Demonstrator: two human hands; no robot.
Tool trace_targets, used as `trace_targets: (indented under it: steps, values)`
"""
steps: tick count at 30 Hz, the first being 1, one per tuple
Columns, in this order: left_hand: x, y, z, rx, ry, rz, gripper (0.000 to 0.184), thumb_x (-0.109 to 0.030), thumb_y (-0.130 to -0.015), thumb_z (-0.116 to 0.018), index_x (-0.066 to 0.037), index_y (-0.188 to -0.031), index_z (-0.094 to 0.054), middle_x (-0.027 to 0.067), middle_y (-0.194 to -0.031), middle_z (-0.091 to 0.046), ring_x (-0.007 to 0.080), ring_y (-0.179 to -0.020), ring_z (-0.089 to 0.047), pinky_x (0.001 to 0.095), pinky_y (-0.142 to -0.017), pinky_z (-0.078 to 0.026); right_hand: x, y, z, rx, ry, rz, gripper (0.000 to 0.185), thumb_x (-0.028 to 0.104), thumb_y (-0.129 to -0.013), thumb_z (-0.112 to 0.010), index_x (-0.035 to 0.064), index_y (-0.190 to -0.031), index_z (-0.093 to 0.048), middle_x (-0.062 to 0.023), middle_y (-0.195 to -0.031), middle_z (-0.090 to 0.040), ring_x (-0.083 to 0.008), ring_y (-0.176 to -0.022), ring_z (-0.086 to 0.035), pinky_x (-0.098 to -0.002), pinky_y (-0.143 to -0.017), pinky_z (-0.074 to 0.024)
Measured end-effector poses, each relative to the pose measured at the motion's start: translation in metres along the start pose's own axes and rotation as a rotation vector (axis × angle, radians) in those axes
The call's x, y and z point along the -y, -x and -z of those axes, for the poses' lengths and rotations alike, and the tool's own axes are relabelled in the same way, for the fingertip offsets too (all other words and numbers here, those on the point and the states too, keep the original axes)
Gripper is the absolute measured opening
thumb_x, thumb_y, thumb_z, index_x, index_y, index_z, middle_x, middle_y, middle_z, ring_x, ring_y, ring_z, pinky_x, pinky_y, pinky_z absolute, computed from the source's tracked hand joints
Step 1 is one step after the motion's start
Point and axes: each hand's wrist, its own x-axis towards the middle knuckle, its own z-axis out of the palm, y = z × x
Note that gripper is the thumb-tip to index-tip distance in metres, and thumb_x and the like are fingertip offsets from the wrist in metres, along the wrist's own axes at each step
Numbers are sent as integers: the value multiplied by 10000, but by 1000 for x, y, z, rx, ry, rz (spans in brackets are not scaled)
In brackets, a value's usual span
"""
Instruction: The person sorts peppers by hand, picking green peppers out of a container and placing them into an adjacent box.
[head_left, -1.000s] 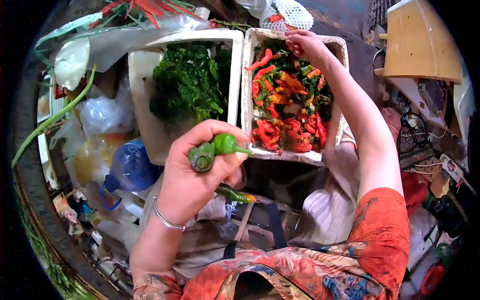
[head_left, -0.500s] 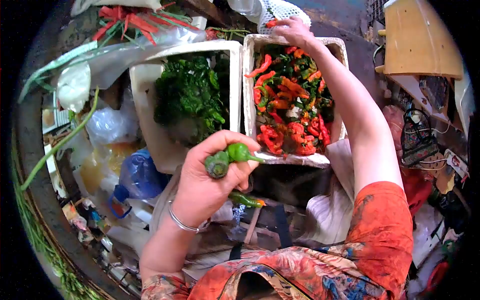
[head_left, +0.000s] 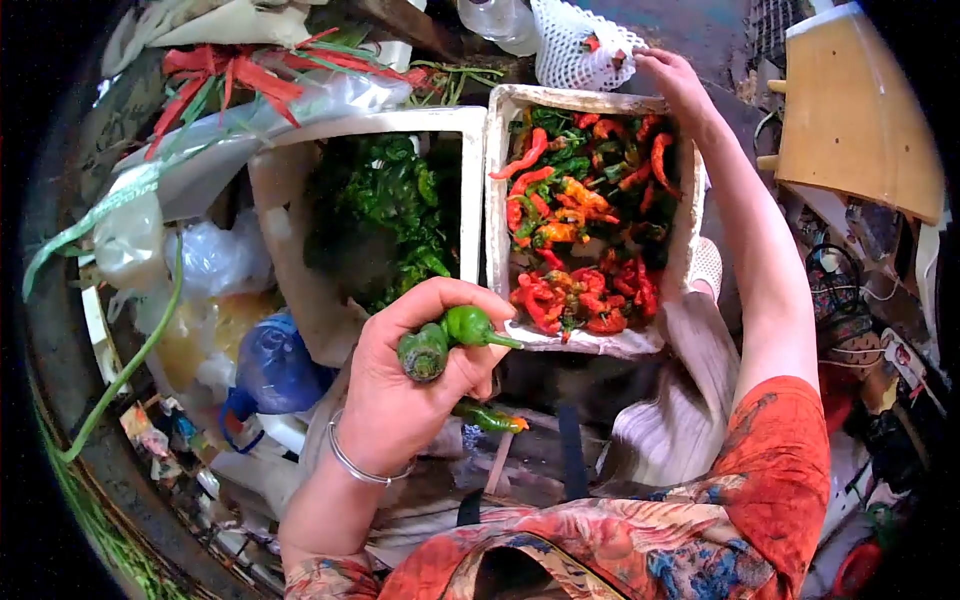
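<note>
My left hand (head_left: 405, 375) is wrapped round green peppers (head_left: 468, 326), one with its stem pointing right; a green pepper with an orange tip (head_left: 492, 417) sticks out below the palm. My right hand (head_left: 672, 72) reaches past the far right corner of the right box, its fingertips at the edge of a white mesh bag (head_left: 580, 48) with bits of red inside. Whether those fingers pinch anything is too small to tell. Red, orange and green peppers (head_left: 565, 215) lie in the right white foam box (head_left: 494, 200). Green peppers (head_left: 395, 195) fill part of the left foam box (head_left: 470, 190).
A blue plastic jug (head_left: 272, 365) and clear plastic bags (head_left: 220, 255) are at the left. Red and green plastic strips (head_left: 235, 75) lie at the top left. A clear bottle (head_left: 500, 22) stands beside the mesh bag. At the right are a wooden panel (head_left: 855, 115) and a patterned bag (head_left: 838, 300).
My right hand has moved from above the right box's far edge, over the mesh bag, to the bag's right side. The left hand keeps its hold on the green peppers.
</note>
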Motion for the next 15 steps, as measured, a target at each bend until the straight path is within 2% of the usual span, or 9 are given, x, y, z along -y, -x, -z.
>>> trace_targets:
  steps: [2, 4, 6, 8, 10, 11, 14, 15]
  values:
    - [-1, -3, -3, 5, 5, 5, 187, -31, -864, -588, -4, -1049, -599, 15, -809, -599, 66, -628, -552, 205, -586, -470, 18, 0, -1, -87, 86, 153, 440, 339, -909, -566, 26, -1216, -607, -67, -1140, -649, -159, -1065, -559, -283, -907, -414]
    - [-2, -5, -7, 11, 6, 8, 187, -26, -862, -582, -6, -1048, -600, 18, -811, -602, 66, -628, -553, 206, -586, -472, 19, -1, 4, -105, 130, 171, 448, 356, -908, -571, -3, -1170, -623, -76, -1089, -664, -158, -1022, -578, -276, -911, -417]
    - [-2, -8, -9, 1, 7, 23, 189, -18, -860, -573, -7, -1047, -601, 20, -807, -601, 65, -627, -554, 207, -584, -472, 6, -12, 9, 80, 486, -31, 449, 356, -914, -569, -13, -1164, -620, -76, -1069, -668, -159, -1028, -576, -275, -916, -420]
    - [-4, -11, -13, -14, -17, 45, 187, -15, -862, -573, -8, -1046, -600, 21, -805, -601, 65, -621, -551, 206, -581, -470, -3, -7, 5, 101, 387, 0, 431, 338, -922, -563, -8, -1173, -616, -77, -1082, -664, -161, -1036, -578, -281, -913, -427]
    - [-5, -13, -17, 2, -6, 36, 186, -7, -857, -574, -9, -1041, -601, 19, -802, -597, 66, -616, -547, 207, -576, -467, 5, 2, 9, 98, 139, 168, 391, 303, -929, -560, 4, -1172, -624, -72, -1092, -662, -159, -1021, -583, -283, -904, -432]
    - [-4, -13, -18, 11, -6, 36, 180, 11, -854, -571, -11, -1030, -603, 13, -795, -590, 65, -614, -544, 209, -570, -463, 11, 7, 11, 2, 173, 161, 358, 260, -873, -600, 28, -1140, -655, -140, -1084, -679, -222, -1009, -632, -319, -901, -466]
    - [-4, -17, -24, -17, 2, 38, 168, 19, -858, -582, -14, -1021, -604, 5, -789, -584, 59, -605, -538, 205, -554, -455, -8, -3, 9, -14, 264, 243, 361, 262, -877, -594, 21, -1137, -653, -122, -1071, -687, -210, -991, -637, -316, -890, -471]
    - [-4, -18, -25, -17, 2, 40, 168, 19, -858, -582, -14, -1021, -604, 5, -789, -584, 59, -605, -538, 205, -554, -455, 1, 7, 6, -16, 254, 259, 351, 288, -881, -583, 48, -1123, -666, -122, -1051, -693, -216, -968, -655, -327, -876, -483]
